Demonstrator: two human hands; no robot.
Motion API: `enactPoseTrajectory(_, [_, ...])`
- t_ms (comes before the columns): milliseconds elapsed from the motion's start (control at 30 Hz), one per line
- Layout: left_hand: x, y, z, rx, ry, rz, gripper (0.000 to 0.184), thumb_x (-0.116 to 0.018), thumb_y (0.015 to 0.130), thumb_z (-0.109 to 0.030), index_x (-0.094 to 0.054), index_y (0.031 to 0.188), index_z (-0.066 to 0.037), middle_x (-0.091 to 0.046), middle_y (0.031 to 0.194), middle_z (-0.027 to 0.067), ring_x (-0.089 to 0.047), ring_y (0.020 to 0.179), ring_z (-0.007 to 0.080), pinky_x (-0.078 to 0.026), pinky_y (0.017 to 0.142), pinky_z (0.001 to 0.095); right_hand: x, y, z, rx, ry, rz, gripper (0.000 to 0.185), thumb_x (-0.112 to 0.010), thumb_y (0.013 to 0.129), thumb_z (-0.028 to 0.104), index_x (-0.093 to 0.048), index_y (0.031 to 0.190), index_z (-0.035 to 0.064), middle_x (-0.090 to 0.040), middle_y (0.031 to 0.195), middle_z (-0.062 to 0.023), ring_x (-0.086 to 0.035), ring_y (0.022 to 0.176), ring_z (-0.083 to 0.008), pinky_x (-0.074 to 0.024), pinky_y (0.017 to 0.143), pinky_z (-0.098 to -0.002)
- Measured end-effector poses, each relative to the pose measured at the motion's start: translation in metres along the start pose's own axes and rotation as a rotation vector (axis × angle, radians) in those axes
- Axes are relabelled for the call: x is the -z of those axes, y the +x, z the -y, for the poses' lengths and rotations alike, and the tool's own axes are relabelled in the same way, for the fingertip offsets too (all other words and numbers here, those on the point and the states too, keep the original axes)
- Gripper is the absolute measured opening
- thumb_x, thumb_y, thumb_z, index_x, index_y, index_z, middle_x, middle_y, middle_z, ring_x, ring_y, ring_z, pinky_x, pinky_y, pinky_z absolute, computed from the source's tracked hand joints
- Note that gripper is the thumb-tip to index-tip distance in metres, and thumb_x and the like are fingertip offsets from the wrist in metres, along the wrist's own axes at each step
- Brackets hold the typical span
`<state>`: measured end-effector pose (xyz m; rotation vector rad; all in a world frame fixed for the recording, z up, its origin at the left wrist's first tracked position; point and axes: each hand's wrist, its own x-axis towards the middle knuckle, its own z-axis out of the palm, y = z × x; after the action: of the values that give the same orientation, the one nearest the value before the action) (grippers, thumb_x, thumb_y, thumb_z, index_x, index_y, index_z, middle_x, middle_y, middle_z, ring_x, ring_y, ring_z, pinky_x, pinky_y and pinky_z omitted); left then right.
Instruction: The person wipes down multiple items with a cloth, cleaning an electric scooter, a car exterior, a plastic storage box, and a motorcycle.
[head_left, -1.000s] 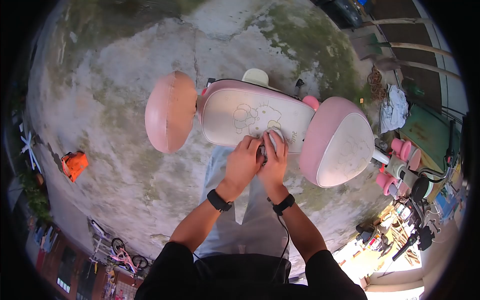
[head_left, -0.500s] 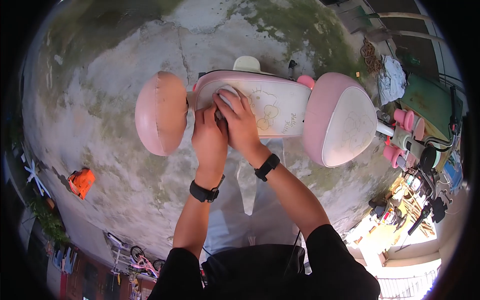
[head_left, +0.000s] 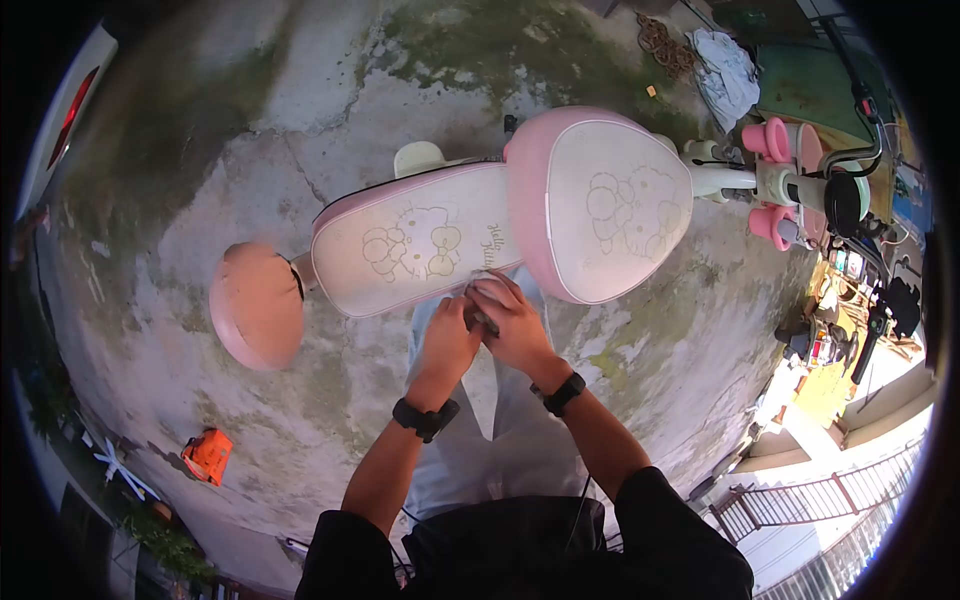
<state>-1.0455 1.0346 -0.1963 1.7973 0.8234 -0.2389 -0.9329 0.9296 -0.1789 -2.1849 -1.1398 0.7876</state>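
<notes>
Both hands meet at the near edge of a white seat (head_left: 370,240) with pink sides, a cartoon cat drawing and lettering. My left hand (head_left: 453,335) has curled fingers round a small greyish cloth, mostly hidden. My right hand (head_left: 508,318) presses over the same cloth (head_left: 480,290), its fingers bent against the seat's edge. To the right is the larger pink and white front seat (head_left: 620,205). A pink backrest (head_left: 257,305) stands at the seat's left end.
Handlebars with pink cups (head_left: 768,138) are at the right. An orange bag (head_left: 208,456) lies on the concrete floor (head_left: 330,420) at lower left. A pale cloth heap (head_left: 724,78) and a rope coil (head_left: 664,45) sit at upper right.
The view has turned and shifted right. Half a second ago both hands were on the seat's left end; now they are at its near edge by the front seat, still with the cloth.
</notes>
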Motion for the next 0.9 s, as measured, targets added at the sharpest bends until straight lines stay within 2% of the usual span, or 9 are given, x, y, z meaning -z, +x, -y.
enactPoseTrajectory(100, [0.01,-0.022,-0.04,0.006,-0.149,0.177,0.028,-0.072,0.082,-0.001,-0.063,0.109,-0.001,-0.062,0.111,0.0148,-0.068,0.098,0.0308,-0.058,0.075,0.0389,0.05,-0.041,0.009,-0.119,0.135,0.111,0.063,-0.079,0.065,0.004,-0.065,0.126,0.0102,-0.055,0.134,-0.0042,-0.053,0.13,-0.0322,-0.0555,0.096,-0.0422])
enactPoseTrajectory(200, [0.015,-0.036,-0.103,-0.015,-0.349,0.198,0.034,-0.073,0.081,0.001,-0.063,0.114,-0.001,-0.061,0.116,0.0152,-0.067,0.102,0.0305,-0.059,0.076,0.0369,0.093,-0.061,0.015,0.02,0.046,-0.128,0.069,-0.081,0.061,0.004,-0.065,0.128,0.0122,-0.054,0.136,-0.0061,-0.055,0.127,-0.0361,-0.0564,0.095,-0.0418])
enactPoseTrajectory(333, [-0.001,-0.012,-0.163,-0.48,-0.057,-0.091,0.045,-0.074,0.081,-0.001,-0.061,0.124,-0.001,-0.061,0.118,0.0129,-0.066,0.097,0.0265,-0.056,0.08,0.0369,0.135,-0.045,0.002,0.101,-0.039,-0.476,0.072,-0.08,0.06,0.0,-0.064,0.13,0.0115,-0.05,0.138,-0.0109,-0.053,0.126,-0.0448,-0.0547,0.098,-0.0443])
enactPoseTrajectory(500, [-0.027,0.045,-0.203,-0.314,-0.002,-0.09,0.044,-0.073,0.083,-0.004,-0.062,0.125,0.0,-0.061,0.114,0.0139,-0.066,0.094,0.0285,-0.058,0.073,0.0362,0.146,-0.004,-0.031,-0.034,0.141,-0.543,0.07,-0.076,0.062,-0.004,-0.06,0.13,0.0047,-0.05,0.137,-0.0136,-0.048,0.132,-0.043,-0.0525,0.1,-0.0455])
enactPoseTrajectory(533, [-0.03,0.046,-0.205,-0.376,0.095,-0.107,0.043,-0.073,0.083,-0.004,-0.062,0.124,0.0,-0.061,0.112,0.0145,-0.066,0.091,0.0291,-0.059,0.07,0.0359,0.147,-0.006,-0.036,-0.031,0.188,-0.568,0.07,-0.075,0.062,-0.005,-0.06,0.13,0.0034,-0.05,0.137,-0.0141,-0.047,0.133,-0.0424,-0.0521,0.1,-0.0455])
enactPoseTrajectory(633, [-0.042,0.028,-0.214,-0.283,0.154,-0.062,0.041,-0.073,0.082,-0.004,-0.063,0.121,0.002,-0.061,0.11,0.014,-0.067,0.091,0.0292,-0.055,0.081,0.0376,0.145,-0.03,-0.048,0.028,0.215,-0.574,0.07,-0.075,0.062,-0.004,-0.059,0.13,0.0019,-0.05,0.136,-0.0135,-0.047,0.135,-0.0393,-0.0522,0.1,-0.0438])
enactPoseTrajectory(700, [-0.052,0.014,-0.207,-0.255,0.255,-0.001,0.037,-0.076,0.08,-0.007,-0.066,0.115,0.002,-0.063,0.104,0.0142,-0.067,0.091,0.028,-0.054,0.082,0.0375,0.149,-0.057,-0.052,0.022,0.228,-0.499,0.069,-0.076,0.062,-0.002,-0.06,0.129,0.0023,-0.052,0.134,-0.0108,-0.045,0.139,-0.0362,-0.0532,0.1,-0.0413])
enactPoseTrajectory(767, [-0.065,-0.006,-0.221,-0.185,0.253,0.127,0.035,-0.077,0.08,-0.01,-0.067,0.111,0.002,-0.065,0.099,0.0146,-0.068,0.089,0.0277,-0.054,0.08,0.037,0.157,-0.094,-0.057,-0.037,0.303,-0.348,0.061,-0.078,0.067,0.003,-0.062,0.126,0.004,-0.055,0.134,-0.01,-0.051,0.132,-0.0327,-0.0505,0.103,-0.0411])
enactPoseTrajectory(900, [-0.116,-0.054,-0.237,-0.184,0.173,0.383,0.038,-0.077,0.083,-0.015,-0.066,0.115,0.002,-0.066,0.107,0.0181,-0.07,0.092,0.0288,-0.056,0.082,0.0366,0.195,-0.19,-0.08,-0.063,0.354,-0.19,0.052,-0.079,0.074,0.013,-0.063,0.122,0.0034,-0.058,0.133,-0.0136,-0.056,0.125,-0.0343,-0.0476,0.105,-0.0426])
